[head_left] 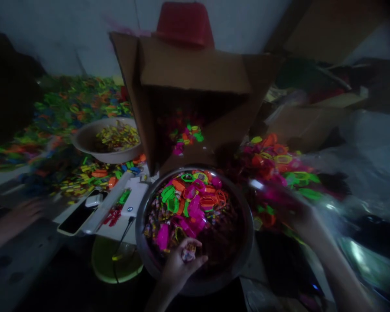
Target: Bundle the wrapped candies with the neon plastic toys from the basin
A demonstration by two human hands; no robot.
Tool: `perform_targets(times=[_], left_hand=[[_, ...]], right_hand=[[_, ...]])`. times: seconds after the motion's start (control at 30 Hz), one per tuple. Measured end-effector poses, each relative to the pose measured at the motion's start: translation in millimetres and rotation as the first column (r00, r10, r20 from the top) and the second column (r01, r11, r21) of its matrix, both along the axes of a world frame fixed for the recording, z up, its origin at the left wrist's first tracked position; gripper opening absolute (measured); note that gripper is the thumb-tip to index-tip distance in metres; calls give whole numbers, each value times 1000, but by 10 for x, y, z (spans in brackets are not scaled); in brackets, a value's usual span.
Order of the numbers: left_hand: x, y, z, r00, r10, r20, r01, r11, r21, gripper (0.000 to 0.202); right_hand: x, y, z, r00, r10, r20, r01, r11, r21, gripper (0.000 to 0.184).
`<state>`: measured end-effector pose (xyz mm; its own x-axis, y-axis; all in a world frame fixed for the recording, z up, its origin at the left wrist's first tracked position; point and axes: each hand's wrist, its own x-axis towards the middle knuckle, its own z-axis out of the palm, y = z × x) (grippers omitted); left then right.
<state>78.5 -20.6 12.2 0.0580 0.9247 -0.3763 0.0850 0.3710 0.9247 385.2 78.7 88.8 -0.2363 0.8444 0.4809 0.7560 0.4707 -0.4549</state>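
Observation:
In the lower middle, my left hand [178, 264] has its fingers curled round a small bunch of pale, mottled wrapped pieces [189, 252], too small to name surely. It is over the near side of a round metal basin [249, 234]. Bright pink, orange and green plastic pieces [195, 208], some shaped like toy watches, lie heaped inside above many small dark, multicoloured pieces. My right hand [295, 212] is smeared by motion at the right of the basin, near a pile of similar plastic pieces [276, 156]. A magenta blur shows at its fingers; whether it is held cannot be made out.
An open cardboard box [195, 65] behind the basin holds more plastic pieces. To the left are a white bowl [117, 156] of yellow pieces, a phone [81, 216], a white device [134, 201] and a green bowl [100, 264]. Another person's hand [24, 216] shows far left.

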Motion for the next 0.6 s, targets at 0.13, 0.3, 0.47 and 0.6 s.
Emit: perform_targets(times=[0.13, 0.3, 0.47, 0.6], left_hand=[[-14, 15, -10, 999, 27, 36, -26, 999, -36, 41], [-31, 35, -72, 999, 38, 11, -38, 999, 6, 42], [-64, 26, -64, 998, 64, -26, -63, 997, 38, 41], [-75, 16, -84, 994, 108, -33, -105, 991, 84, 39]], right_hand=[[94, 90, -115, 960, -280, -20, 280, 948, 150, 64], [-767, -29, -551, 990, 140, 17, -130, 955, -267, 25], [-1458, -30, -686, 970, 229, 84, -183, 911, -368, 22], [-1417, 28, -645, 966, 250, -62, -254, 886, -389, 16]])
